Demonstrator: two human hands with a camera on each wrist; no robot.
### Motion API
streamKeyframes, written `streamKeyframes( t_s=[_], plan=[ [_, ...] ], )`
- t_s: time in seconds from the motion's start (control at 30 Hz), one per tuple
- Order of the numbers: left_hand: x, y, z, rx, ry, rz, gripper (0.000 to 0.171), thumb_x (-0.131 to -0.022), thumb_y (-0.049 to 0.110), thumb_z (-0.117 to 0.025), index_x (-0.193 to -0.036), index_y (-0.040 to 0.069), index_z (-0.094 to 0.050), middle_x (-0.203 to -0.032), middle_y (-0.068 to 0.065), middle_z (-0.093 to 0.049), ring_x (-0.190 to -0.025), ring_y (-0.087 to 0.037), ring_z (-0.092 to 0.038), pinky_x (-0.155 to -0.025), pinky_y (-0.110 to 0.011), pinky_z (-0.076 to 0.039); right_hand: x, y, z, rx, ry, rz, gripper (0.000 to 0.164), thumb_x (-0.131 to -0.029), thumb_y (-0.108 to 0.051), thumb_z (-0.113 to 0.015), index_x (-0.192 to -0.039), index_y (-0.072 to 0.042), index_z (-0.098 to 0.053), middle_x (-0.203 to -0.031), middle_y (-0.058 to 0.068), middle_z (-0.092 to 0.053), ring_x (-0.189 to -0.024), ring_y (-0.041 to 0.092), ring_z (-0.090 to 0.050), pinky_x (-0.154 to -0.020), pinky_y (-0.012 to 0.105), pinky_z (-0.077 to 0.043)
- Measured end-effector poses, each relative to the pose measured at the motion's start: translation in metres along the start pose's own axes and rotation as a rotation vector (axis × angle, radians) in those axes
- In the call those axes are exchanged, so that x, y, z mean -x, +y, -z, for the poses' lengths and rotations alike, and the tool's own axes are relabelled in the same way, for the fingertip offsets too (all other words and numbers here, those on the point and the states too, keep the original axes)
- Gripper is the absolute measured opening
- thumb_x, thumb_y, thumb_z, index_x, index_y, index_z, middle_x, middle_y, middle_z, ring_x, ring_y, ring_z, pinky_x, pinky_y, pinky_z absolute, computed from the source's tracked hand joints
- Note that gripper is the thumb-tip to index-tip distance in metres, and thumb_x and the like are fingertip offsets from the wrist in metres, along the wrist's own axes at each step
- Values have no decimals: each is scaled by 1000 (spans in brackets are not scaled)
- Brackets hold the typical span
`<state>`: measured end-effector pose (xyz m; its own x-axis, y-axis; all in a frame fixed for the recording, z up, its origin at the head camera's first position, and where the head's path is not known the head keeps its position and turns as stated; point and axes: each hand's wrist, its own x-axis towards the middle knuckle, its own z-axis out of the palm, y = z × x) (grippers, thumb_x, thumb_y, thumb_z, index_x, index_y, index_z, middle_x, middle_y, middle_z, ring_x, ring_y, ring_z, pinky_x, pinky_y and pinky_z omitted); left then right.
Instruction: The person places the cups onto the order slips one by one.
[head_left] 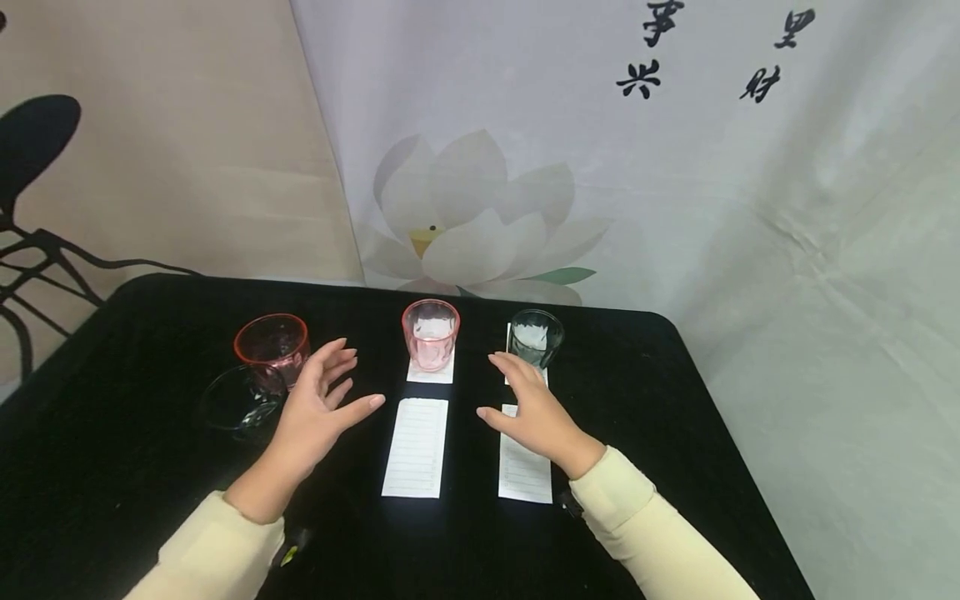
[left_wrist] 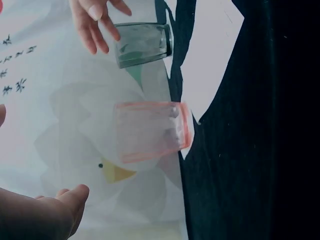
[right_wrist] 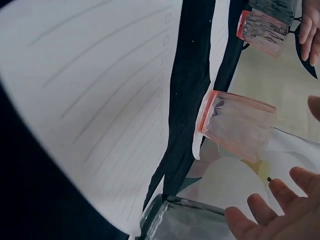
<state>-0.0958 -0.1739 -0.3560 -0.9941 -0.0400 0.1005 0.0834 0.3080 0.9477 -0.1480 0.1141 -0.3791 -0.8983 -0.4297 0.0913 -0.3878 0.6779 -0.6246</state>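
My left hand (head_left: 315, 417) hovers with spread, slightly bent fingers and holds nothing. Beside it on the left are a pink-red glass (head_left: 272, 335) and a clear glass (head_left: 238, 400), partly overlapping in the head view. My right hand (head_left: 538, 417), fingers also extended, hangs just in front of a grey-green glass (head_left: 536, 329); whether the fingertips touch it I cannot tell. Between the hands, farther back, another pink glass (head_left: 431, 335) stands upright on a white paper slip (head_left: 430, 375). The grey-green glass (right_wrist: 182, 220) is close to the fingers in the right wrist view.
Two lined paper slips (head_left: 416, 450) (head_left: 525, 475) lie nearer me on the black-covered table (head_left: 465, 558). A curtain with a lotus print (head_left: 480, 208) hangs behind the table's far edge. A black chair (head_left: 37, 150) stands at the left.
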Motion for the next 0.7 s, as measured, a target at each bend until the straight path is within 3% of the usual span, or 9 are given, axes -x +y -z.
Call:
streamKeyframes(
  t_s=[0.4, 0.7],
  plan=[
    [18, 6, 21, -22, 57, -67, 87, -81, 7, -77, -149, 2, -22, -144, -19, -39, -136, -35, -36, -101, -10, -34, 19, 9, 5, 31, 4, -20, 75, -85, -30, -73, -148, -13, -36, -154, 10, -31, -141, 31, -27, -110, 56, -33],
    [29, 6, 41, -98, 121, -96, 86, -82, 5, -76, -149, 3, -23, -141, -19, -41, -134, -30, -40, -98, -6, -35, 32, 18, 8, 56, -6, -22, 73, -84, -29, -74, -146, -11, -39, -153, 11, -34, -140, 32, -29, -109, 54, -37]
  ],
)
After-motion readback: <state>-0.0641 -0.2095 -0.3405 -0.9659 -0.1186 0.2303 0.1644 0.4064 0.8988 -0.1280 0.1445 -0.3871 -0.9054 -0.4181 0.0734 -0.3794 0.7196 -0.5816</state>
